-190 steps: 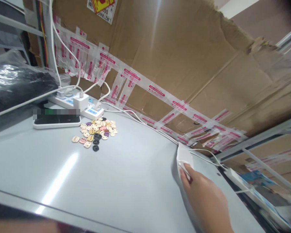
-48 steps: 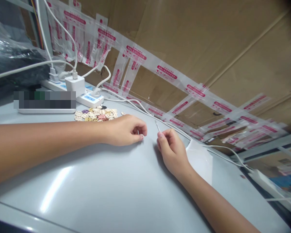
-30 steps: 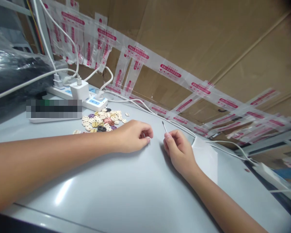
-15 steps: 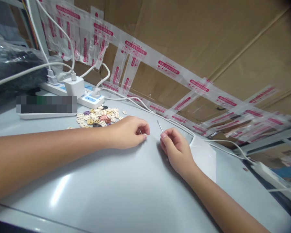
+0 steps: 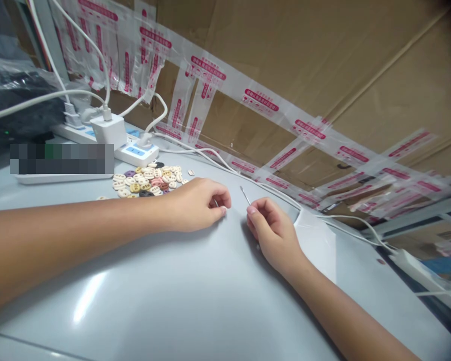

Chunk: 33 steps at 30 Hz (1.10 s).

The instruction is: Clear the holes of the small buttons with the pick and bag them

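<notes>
My left hand (image 5: 201, 203) is closed in a pinch above the grey table (image 5: 188, 286). A sliver of metal and a whitish bit show at its fingertips, but what it grips is mostly hidden. To its right, my right hand (image 5: 272, 228) pinches a thin metal stick (image 5: 245, 194) between thumb and fingers. The stick's slightly widened tip points up and to the left. Behind my left forearm lies a loose pile of small oval pieces with slots (image 5: 148, 175), mostly cream, some yellow, purple, pink, brown and black. One cream piece (image 5: 191, 172) lies apart from the pile.
A white power strip (image 5: 139, 153) with a plugged-in charger (image 5: 107, 129) stands behind the pile. White cables (image 5: 218, 155) run along the taped cardboard wall (image 5: 308, 60). A white sheet (image 5: 317, 240) lies beside my right hand. Another power strip (image 5: 421, 271) is at the right edge.
The view has shifted slightly, so the pile and power strip appear a little further left. Both hands keep nearly the same pose and hold.
</notes>
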Tool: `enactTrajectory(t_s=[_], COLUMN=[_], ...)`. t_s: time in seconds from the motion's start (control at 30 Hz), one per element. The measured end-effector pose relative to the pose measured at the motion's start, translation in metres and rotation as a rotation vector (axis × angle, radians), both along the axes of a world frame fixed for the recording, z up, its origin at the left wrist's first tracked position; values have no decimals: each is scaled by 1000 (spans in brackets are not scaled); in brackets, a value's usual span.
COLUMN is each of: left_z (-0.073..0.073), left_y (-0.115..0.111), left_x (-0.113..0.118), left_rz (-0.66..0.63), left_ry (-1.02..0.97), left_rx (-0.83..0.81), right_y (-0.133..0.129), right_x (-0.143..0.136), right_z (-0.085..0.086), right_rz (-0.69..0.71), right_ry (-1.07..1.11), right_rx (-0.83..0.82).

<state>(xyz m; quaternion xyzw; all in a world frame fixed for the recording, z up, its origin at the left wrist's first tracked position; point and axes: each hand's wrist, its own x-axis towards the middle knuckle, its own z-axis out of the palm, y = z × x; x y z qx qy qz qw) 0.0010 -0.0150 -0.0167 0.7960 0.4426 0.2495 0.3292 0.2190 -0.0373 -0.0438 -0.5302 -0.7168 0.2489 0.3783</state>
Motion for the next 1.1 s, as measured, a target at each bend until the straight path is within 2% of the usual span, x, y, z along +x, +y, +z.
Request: enactTrajectory(t_s=[0.37,0.6,0.87,1.1], left_z=[4,-1,-5,-10], left_y=[-2,1,7,11], left_x=[-2,0,-2,0], left_rz=[-17,18,56,45], left_ry=[19,-9,-133,-321], left_rx=[3,2,-141,-279], right_y=[0,0,-3,-7], right_x=[-1,-1,0,-3], right_z=[3,3,3,10], right_rz=[3,6,20,40], right_ry=[34,30,10,-56], right_rx=[-82,-78,-54,-40])
